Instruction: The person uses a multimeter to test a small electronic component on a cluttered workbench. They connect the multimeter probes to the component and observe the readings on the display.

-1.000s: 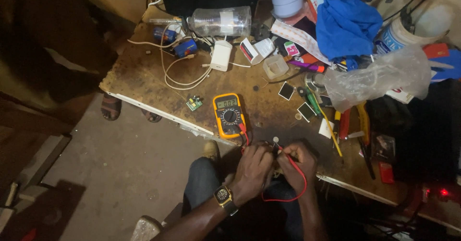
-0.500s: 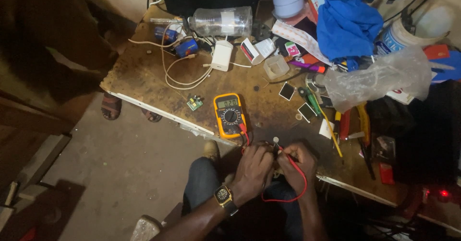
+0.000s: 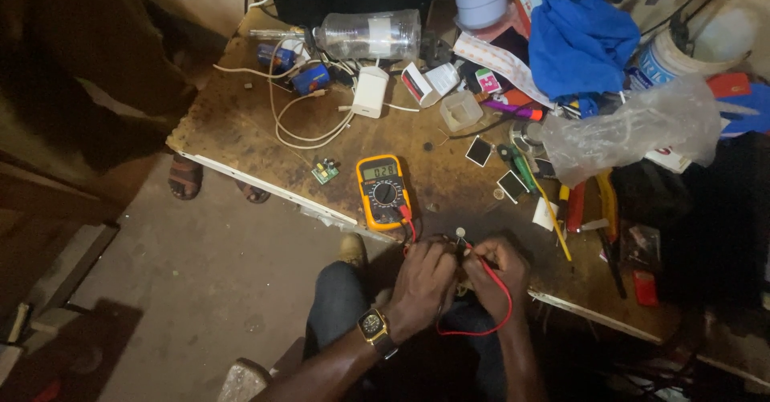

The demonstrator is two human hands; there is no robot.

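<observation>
My left hand (image 3: 421, 280), with a gold wristwatch (image 3: 372, 324) on the wrist, is closed at the near edge of the wooden workbench (image 3: 241, 141). It seems to pinch a small part that its fingers hide. Touching it on the right, my right hand (image 3: 499, 267) grips a red test probe (image 3: 480, 258). The probe's red lead (image 3: 481, 331) loops down below both hands. A yellow multimeter (image 3: 383, 191) lies flat on the bench just left of and beyond my hands, with its display lit. Right above my fingers sits a small round silver piece (image 3: 460, 231).
The bench holds a small green circuit board (image 3: 324, 171), a white charger with cable (image 3: 370, 93), a clear plastic bottle (image 3: 369, 35), a blue cloth (image 3: 579, 37), a clear plastic bag (image 3: 634, 125), pliers and screwdrivers (image 3: 589, 206). Someone's sandalled feet (image 3: 186, 176) stand left of the bench.
</observation>
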